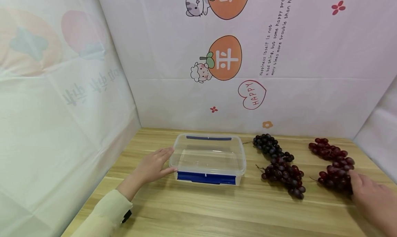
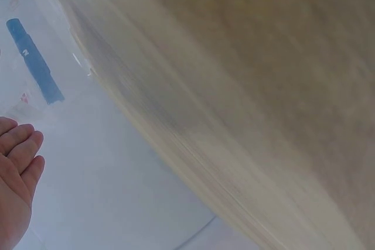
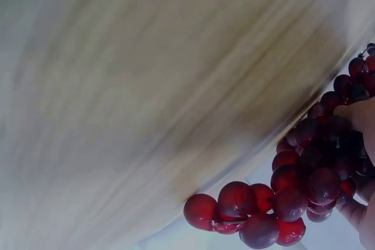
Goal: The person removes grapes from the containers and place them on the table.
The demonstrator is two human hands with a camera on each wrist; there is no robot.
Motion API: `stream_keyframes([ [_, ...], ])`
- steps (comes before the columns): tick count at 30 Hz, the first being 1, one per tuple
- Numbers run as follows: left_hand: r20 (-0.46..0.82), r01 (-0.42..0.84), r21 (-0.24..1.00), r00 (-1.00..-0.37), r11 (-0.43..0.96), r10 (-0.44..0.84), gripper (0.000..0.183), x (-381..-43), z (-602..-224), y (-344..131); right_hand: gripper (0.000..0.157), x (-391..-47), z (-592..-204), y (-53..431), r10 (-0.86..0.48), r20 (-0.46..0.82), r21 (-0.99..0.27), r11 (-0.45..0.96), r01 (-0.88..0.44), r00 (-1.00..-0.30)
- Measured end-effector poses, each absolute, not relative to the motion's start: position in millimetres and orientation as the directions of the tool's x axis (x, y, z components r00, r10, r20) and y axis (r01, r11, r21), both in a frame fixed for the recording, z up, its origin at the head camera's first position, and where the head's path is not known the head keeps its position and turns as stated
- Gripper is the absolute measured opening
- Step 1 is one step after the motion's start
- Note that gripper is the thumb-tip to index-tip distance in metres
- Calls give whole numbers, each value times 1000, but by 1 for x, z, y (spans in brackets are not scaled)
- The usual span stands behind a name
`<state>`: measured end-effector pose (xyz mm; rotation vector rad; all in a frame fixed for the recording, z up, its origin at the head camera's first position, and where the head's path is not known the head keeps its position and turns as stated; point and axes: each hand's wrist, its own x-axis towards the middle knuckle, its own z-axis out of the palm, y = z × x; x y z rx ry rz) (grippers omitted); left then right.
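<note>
A clear plastic food container [image 1: 207, 157] with blue clips stands on the wooden table, its lid on. My left hand [image 1: 156, 165] rests against its left side, fingers straight and thumb near the front corner. The left wrist view catches only part of that hand [image 2: 14, 174]. At the far right, my right hand [image 1: 373, 199] holds the near end of a bunch of red grapes [image 1: 336, 176]. In the right wrist view, fingers [image 3: 357, 115] lie around the bunch, whose loose end hangs toward the camera. The rest of this hand is out of frame.
Between container and right hand lie a bunch of black grapes [image 1: 270, 149] and a dark red bunch [image 1: 285, 176], touching each other. Another red bunch [image 1: 327, 150] lies just behind the held one. Printed white cloth [image 1: 173, 99] hangs behind and beside the wooden table [image 1: 217, 209].
</note>
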<state>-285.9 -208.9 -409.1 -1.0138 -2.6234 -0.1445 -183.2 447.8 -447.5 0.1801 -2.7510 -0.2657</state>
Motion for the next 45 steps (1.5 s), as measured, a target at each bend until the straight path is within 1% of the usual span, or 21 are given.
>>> stream_keyframes([
  [2, 330, 665, -17, -701, 746, 632, 79, -286, -409, -209, 49, -184, -449, 447, -167, 359, 216, 972, -92, -918],
  [4, 332, 664, -17, -701, 747, 631, 79, -286, -408, -208, 51, -184, -449, 447, -169, 360, 204, 974, -99, -918],
  [8, 334, 667, -21, -697, 745, 634, 78, -286, -408, -209, 66, -184, -447, 449, -185, 345, 166, 977, -134, -920],
  [11, 333, 673, -18, -693, 739, 639, 78, -286, -408, -209, 80, -186, -445, 453, -176, 299, 130, 981, -143, -938],
  [15, 332, 676, -16, -692, 737, 641, 78, -286, -408, -209, 88, -189, -444, 456, -145, 214, 99, 987, -126, -966],
  [19, 332, 672, -22, -694, 740, 639, 79, -286, -409, -209, 95, -190, -444, 458, -155, 179, 106, 985, -138, -972],
  [25, 331, 668, -28, -695, 743, 638, 79, -286, -409, -209, 101, -190, -443, 457, -183, 170, 109, 980, -166, -968],
  [31, 338, 667, -36, -693, 744, 637, 78, -285, -409, -208, 103, -190, -439, 455, -201, 173, 107, 977, -185, -964],
  [38, 323, 664, -35, -700, 747, 637, 78, -284, -408, -208, 106, -194, -441, 462, -193, 183, 37, 981, -190, -964],
  [45, 306, 660, -41, -707, 750, 638, 79, -283, -406, -207, 109, -198, -440, 466, -174, 159, 9, 985, -175, -972],
])
